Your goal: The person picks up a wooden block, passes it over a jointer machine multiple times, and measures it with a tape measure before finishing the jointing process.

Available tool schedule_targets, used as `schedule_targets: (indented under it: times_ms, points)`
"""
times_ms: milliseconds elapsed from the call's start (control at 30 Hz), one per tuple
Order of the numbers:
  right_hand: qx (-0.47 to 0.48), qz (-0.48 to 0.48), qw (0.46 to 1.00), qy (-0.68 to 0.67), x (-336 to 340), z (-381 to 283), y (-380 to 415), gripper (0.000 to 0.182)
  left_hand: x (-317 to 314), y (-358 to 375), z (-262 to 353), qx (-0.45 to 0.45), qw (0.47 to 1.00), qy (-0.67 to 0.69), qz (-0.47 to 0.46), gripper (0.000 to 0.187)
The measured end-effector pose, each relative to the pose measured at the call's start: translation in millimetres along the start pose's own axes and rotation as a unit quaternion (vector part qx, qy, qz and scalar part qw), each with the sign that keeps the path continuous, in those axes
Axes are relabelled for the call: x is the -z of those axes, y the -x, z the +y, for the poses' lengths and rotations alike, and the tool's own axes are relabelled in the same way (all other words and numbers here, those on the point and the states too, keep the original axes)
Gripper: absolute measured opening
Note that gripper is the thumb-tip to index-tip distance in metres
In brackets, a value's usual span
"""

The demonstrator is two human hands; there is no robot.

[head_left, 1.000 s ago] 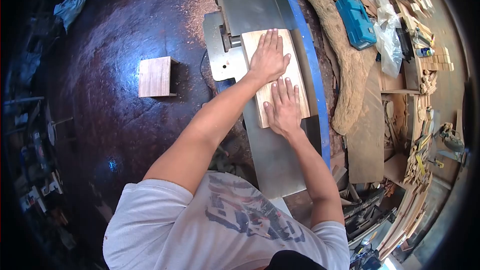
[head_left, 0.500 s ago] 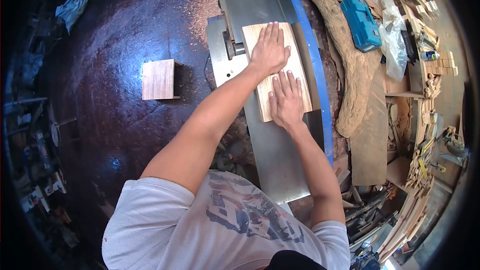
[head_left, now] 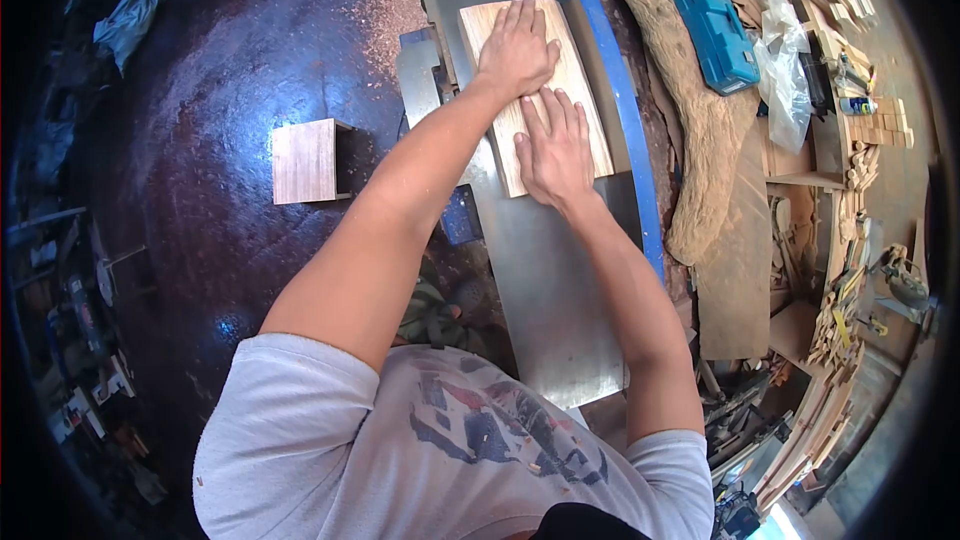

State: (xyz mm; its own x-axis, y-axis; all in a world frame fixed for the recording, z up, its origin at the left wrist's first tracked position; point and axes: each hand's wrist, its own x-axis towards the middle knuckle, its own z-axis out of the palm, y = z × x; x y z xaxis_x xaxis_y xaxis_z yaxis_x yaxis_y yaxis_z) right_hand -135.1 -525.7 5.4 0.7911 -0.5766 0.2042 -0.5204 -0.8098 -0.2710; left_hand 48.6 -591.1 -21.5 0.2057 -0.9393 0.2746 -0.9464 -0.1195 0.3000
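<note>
A pale wooden board [head_left: 583, 105] lies flat on the long metal bed [head_left: 545, 280] of a jointer, alongside its blue-edged fence [head_left: 625, 120]. My left hand [head_left: 518, 52] rests flat on the board's far half, fingers stretched forward. Closer to me, my right hand [head_left: 557, 150] lies on the near half, palm down with its fingers slightly apart. The thumb side of the left hand is close to the right hand's fingertips. Any cutter under the board is hidden.
A small wooden stool-like piece [head_left: 305, 162] stands on the dark floor at left, with wood shavings [head_left: 392, 5] beyond it. Past the fence lie a thick log [head_left: 690, 140], a teal tool case [head_left: 717, 35] and clear plastic [head_left: 785, 70]. Wood strips [head_left: 840, 335] are piled at far right.
Both hands and the board have slid forward along the metal bed, away from my body. The board now covers more of the far part, and both palms have stayed flat on it.
</note>
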Motion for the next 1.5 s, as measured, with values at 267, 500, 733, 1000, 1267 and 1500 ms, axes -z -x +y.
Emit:
schedule_targets:
  times_ms: [267,500,733,1000,1267,1500]
  points:
    - [0.012,0.003,1.000,0.023,-9,6,-50,0.057,-8,-40,-36,0.003,1.000,0.007,0.027,0.072]
    - [0.019,0.000,0.999,0.028,-16,10,-77,0.059,-11,-61,-54,0.005,0.999,-0.006,0.031,0.071]
    - [0.027,0.000,0.999,0.034,-23,16,-100,0.061,-8,-80,-68,0.019,1.000,-0.005,0.003,0.071]
    - [0.055,0.013,0.998,0.039,-28,23,-129,0.060,-10,-101,-87,0.012,1.000,-0.026,0.012,0.069]
    - [0.063,0.014,0.997,0.051,-31,26,-152,0.060,-17,-121,-102,0.017,0.999,-0.005,0.028,0.067]
    - [0.053,-0.008,0.997,0.056,-40,32,-215,0.058,-13,-166,-145,0.013,0.996,0.006,0.094,0.066]
